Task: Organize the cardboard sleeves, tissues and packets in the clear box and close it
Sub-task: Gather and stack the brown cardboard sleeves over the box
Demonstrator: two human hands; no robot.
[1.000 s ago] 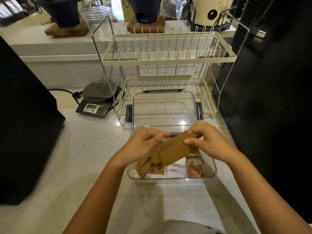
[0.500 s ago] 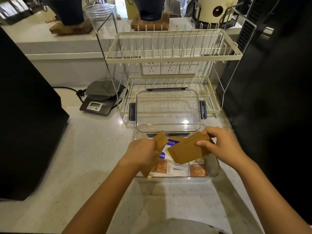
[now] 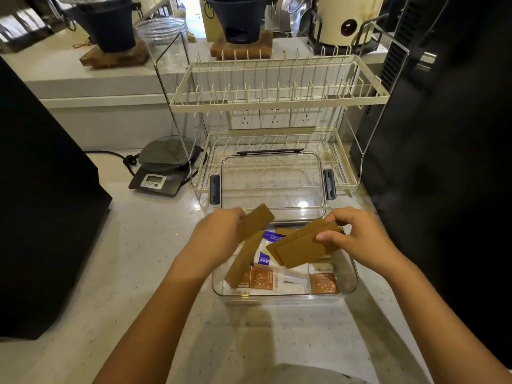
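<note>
The clear box (image 3: 349,281) stands open on the counter in front of me. Inside lie orange-and-white packets (image 3: 263,278) and a white tissue pack with blue print (image 3: 267,252). My left hand (image 3: 214,239) grips brown cardboard sleeves (image 3: 250,236) over the box's left side. My right hand (image 3: 360,239) pinches a flat stack of brown cardboard sleeves (image 3: 300,248) over the middle of the box. The clear lid (image 3: 273,181), with dark grey latches, leans behind the box against the dish rack.
A cream two-tier dish rack (image 3: 277,92) stands right behind the box. A digital kitchen scale (image 3: 163,173) sits at the back left. Black appliances flank the counter at left (image 3: 41,203) and right (image 3: 443,162). Dark pots on wooden bases stand on the rear ledge.
The single bundle of sleeves held by both hands has been split. My left hand drew its part to the left, my right hand keeps the other part to the right.
</note>
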